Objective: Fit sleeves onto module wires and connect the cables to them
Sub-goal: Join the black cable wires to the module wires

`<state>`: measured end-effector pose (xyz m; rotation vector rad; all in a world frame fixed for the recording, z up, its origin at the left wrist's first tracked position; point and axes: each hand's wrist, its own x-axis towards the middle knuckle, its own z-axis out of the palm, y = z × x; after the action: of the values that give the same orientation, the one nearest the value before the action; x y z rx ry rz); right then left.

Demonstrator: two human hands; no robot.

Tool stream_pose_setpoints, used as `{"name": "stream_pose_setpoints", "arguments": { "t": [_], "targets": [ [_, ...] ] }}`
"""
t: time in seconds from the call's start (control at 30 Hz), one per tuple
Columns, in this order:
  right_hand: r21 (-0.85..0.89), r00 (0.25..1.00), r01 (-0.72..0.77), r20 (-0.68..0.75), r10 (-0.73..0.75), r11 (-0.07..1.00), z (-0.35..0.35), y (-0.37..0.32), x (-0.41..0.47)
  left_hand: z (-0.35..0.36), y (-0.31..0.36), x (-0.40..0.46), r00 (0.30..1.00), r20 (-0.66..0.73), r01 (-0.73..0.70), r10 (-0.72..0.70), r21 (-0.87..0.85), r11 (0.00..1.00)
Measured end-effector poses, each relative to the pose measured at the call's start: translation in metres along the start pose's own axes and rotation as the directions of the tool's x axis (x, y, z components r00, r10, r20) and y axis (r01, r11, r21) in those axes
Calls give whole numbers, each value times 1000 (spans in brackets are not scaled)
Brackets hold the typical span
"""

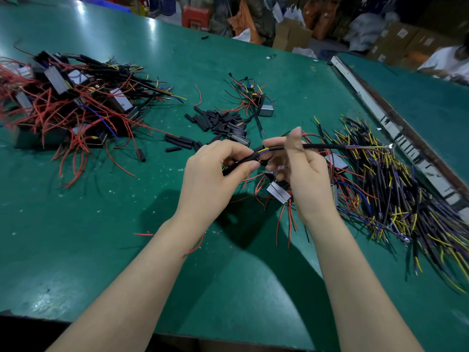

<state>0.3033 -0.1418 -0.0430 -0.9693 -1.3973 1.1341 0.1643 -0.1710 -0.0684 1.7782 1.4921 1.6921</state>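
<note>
My left hand (215, 171) pinches a black sleeve (250, 158) between thumb and fingers, above the green table (101, 224). Yellow and blue wire ends enter the sleeve's right end. My right hand (297, 161) pinches a black cable (324, 146) that runs right, with bare yellow and blue leads at its far end. A silver module (278, 192) with red wires hangs just below my right hand. Whether its wires run into the sleeve is hidden by my fingers.
Loose black sleeves (213, 120) lie in a heap at the table's middle. A pile of modules with red wires (71, 97) fills the left. Several black cables with yellow and blue leads (385, 189) lie on the right. Another module (266, 110) sits behind the sleeves.
</note>
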Motion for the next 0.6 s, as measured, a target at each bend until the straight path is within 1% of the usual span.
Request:
{"name": "stream_pose_setpoints", "arguments": {
  "t": [0.13, 0.33, 0.4, 0.5, 0.6],
  "targets": [
    [20, 999, -33, 15, 33, 999, 1, 2, 0, -1, 1, -1, 999, 0, -34, 34, 2, 999],
    [58, 996, -68, 55, 65, 996, 7, 5, -2, 0, 1, -2, 995, -61, -82, 83, 30, 996],
    [57, 998, -47, 49, 44, 997, 8, 5, -2, 0, 3, -2, 994, -58, -86, 87, 18, 996],
    [62, 1000, 24, -7, -24, 998, 9, 5, -3, 0, 5, -3, 994, -35, -107, 107, -6, 994],
    [126, 994, 31, -104, -18, 992, 6, 3, -2, -1, 5, -3, 991, -9, -136, 136, 25, 990]
  ]
}}
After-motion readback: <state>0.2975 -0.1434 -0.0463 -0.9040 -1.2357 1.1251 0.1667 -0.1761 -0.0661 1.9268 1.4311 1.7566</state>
